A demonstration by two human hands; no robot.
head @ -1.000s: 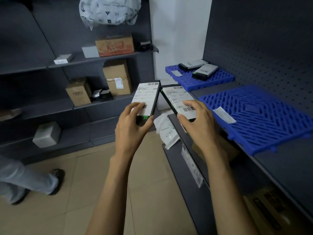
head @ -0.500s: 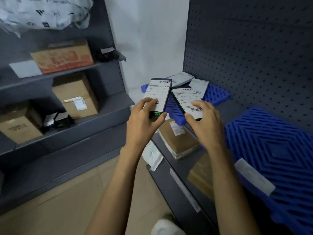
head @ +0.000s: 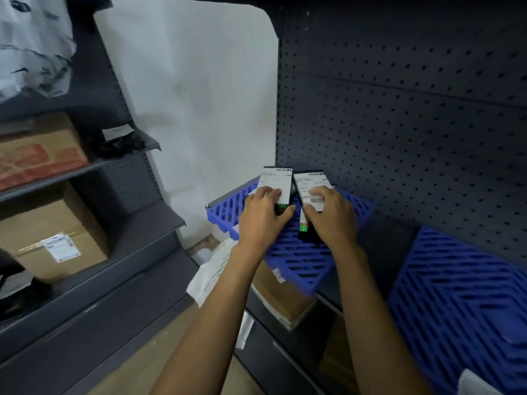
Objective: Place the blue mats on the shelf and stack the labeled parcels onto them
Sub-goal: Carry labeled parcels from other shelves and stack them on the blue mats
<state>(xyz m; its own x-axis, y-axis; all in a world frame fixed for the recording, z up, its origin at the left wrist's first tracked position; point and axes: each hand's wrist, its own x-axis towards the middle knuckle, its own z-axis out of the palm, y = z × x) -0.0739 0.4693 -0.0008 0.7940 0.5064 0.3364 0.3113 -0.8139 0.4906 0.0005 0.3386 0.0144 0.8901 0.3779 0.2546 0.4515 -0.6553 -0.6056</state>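
A: Where are the parcels?
B: Side by side over the far mat [head: 299,260], labels up; the left parcel [head: 278,183] is in the left hand [head: 265,220], the right parcel [head: 310,182] in the right hand [head: 332,220].
A: The grip?
B: Fingers curled over each label; whether the parcels rest on the mat, I cannot tell.
A: Another mat?
B: The near mat [head: 462,295] lies on the same shelf [head: 382,252], just right.

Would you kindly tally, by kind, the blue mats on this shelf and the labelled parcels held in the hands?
Blue mats: 2, the far mat and the near mat.
Labelled parcels in hand: 2, the left parcel in the left hand and the right parcel in the right hand.
Total: 4.
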